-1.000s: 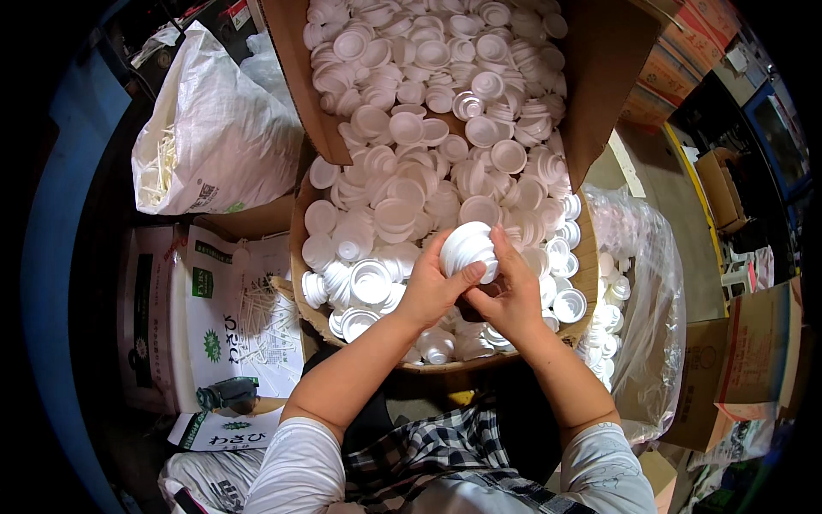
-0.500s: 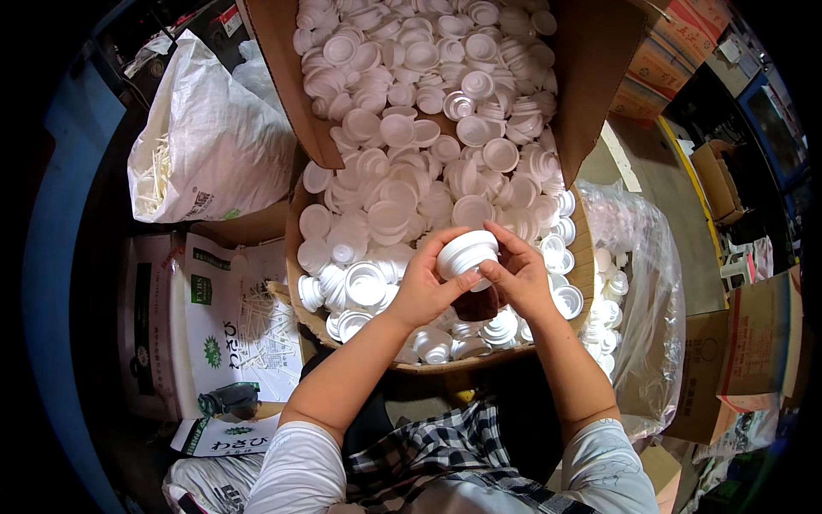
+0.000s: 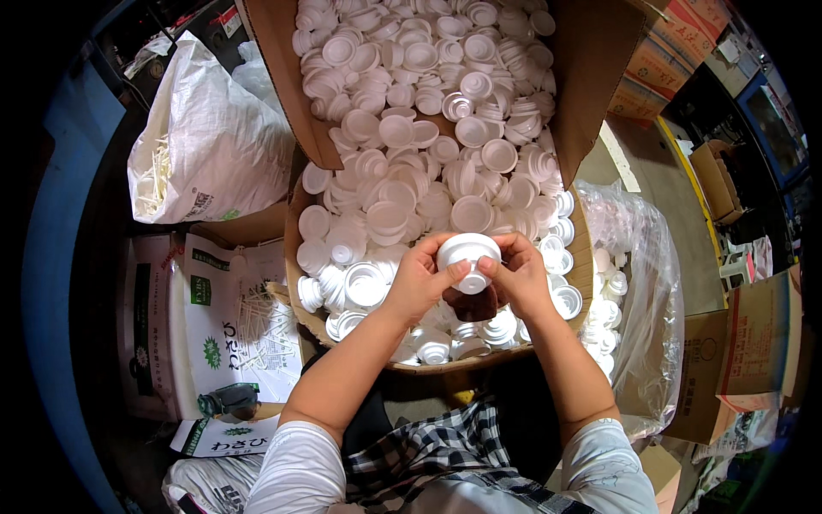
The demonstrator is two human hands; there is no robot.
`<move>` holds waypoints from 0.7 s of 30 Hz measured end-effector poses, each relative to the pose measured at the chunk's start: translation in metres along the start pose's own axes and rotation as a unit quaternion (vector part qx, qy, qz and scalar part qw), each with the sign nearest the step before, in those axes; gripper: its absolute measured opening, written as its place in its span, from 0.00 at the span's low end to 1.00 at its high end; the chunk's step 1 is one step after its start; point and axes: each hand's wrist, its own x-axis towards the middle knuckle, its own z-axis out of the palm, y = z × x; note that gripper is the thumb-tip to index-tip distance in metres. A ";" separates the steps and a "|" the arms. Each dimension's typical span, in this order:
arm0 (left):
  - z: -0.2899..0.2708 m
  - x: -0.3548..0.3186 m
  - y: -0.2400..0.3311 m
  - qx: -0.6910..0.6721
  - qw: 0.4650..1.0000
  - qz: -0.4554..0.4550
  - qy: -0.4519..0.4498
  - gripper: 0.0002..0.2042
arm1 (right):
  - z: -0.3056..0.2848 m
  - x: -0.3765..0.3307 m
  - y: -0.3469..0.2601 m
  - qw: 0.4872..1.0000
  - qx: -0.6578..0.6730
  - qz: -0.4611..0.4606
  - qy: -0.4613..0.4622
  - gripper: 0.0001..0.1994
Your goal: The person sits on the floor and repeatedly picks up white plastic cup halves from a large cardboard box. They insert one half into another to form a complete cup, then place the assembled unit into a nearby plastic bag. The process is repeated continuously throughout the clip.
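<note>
Between both hands I hold a white round stepped plastic cap (image 3: 468,254), tilted so that its narrow end points toward me. My left hand (image 3: 419,283) grips its left side, thumb on the narrow part. On the opposite side my right hand (image 3: 521,278) presses it with thumb and fingers. The fingers behind the cap are partly hidden. Just below the hands, a dark reddish shape is too shadowed to name. Beneath and beyond lies a heap of similar white caps (image 3: 390,214) in an open cardboard box (image 3: 462,367).
A white woven sack (image 3: 231,128) of thin white sticks stands at the left. Below it, more sticks (image 3: 265,334) lie on a printed carton near a dark green-black object (image 3: 229,400). A clear plastic bag (image 3: 646,300) with white caps stands right; brown cartons (image 3: 762,334) lie beyond it.
The cap has been tipped so its narrow end faces more toward me. Both hands have shifted their grip slightly around it and stay over the heap.
</note>
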 end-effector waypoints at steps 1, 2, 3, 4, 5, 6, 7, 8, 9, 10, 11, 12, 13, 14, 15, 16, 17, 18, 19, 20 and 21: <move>0.000 0.003 -0.007 -0.012 1.000 0.018 0.009 0.24 | -0.002 0.003 0.002 1.000 -0.012 -0.012 0.020 0.18; 0.000 0.004 -0.011 -0.024 0.999 0.036 0.017 0.24 | -0.009 0.008 0.003 0.999 -0.024 -0.024 0.041 0.18; -0.001 0.006 -0.011 -0.041 0.997 0.040 0.044 0.24 | -0.020 0.013 0.002 0.996 -0.036 -0.035 0.068 0.18; -0.004 0.007 -0.009 -0.057 0.995 0.042 0.069 0.24 | -0.041 0.017 -0.005 0.992 -0.003 -0.071 0.105 0.17; -0.007 0.008 -0.007 -0.073 0.992 0.041 0.093 0.25 | -0.067 0.021 -0.014 0.983 0.030 -0.106 0.144 0.17; -0.015 0.010 -0.006 -0.017 0.995 0.038 0.095 0.22 | -0.086 0.019 -0.033 0.971 0.082 -0.137 0.177 0.16; -0.020 0.009 -0.007 -0.013 0.994 0.015 0.107 0.21 | -0.106 0.014 -0.052 0.954 0.134 -0.171 0.209 0.16; -0.022 0.010 -0.009 -0.009 0.993 -0.008 0.116 0.20 | -0.136 0.006 -0.057 0.939 0.131 -0.158 0.276 0.17; -0.022 0.013 -0.011 -0.005 0.992 -0.032 0.121 0.19 | -0.170 -0.010 -0.058 0.919 0.127 -0.145 0.345 0.18; -0.022 0.014 -0.011 -0.010 0.991 -0.046 0.128 0.17 | -0.202 -0.030 -0.049 0.909 0.127 -0.107 0.383 0.18; -0.018 0.016 -0.015 -0.020 0.990 -0.065 0.127 0.15 | -0.240 -0.055 -0.033 0.893 0.123 -0.072 0.427 0.19; -0.017 0.017 -0.014 -0.010 0.988 -0.068 0.139 0.13 | -0.276 -0.080 -0.011 0.876 0.124 -0.036 0.465 0.20; -0.017 0.018 -0.017 -0.010 0.988 -0.067 0.137 0.13 | -0.314 -0.112 0.020 0.833 0.120 0.000 0.540 0.22; -0.018 0.018 -0.019 -0.012 0.988 -0.067 0.136 0.13 | -0.344 -0.147 0.051 0.805 0.086 0.013 0.586 0.21; -0.023 0.012 -0.014 0.009 0.987 -0.054 0.150 0.12 | -0.336 -0.168 0.065 0.773 0.049 0.102 0.625 0.19; -0.023 0.016 -0.021 -0.026 0.989 -0.055 0.137 0.12 | -0.377 -0.219 0.097 0.732 0.038 0.113 0.671 0.20; -0.024 0.011 -0.016 -0.003 0.988 -0.051 0.148 0.11 | -0.365 -0.236 0.113 0.703 0.049 0.166 0.690 0.20; -0.019 0.014 -0.022 -0.009 0.989 -0.058 0.139 0.10 | -0.394 -0.283 0.141 0.657 0.129 0.140 0.730 0.19; -0.018 0.014 -0.025 -0.003 0.988 -0.057 0.144 0.10 | -0.403 -0.313 0.166 0.657 0.172 0.119 0.724 0.19; -0.015 0.014 -0.030 0.005 0.988 -0.062 0.140 0.10 | -0.409 -0.338 0.186 0.639 0.164 0.142 0.738 0.17; -0.013 0.014 -0.034 0.017 0.988 -0.064 0.139 0.10 | -0.410 -0.355 0.200 0.622 0.158 0.167 0.748 0.16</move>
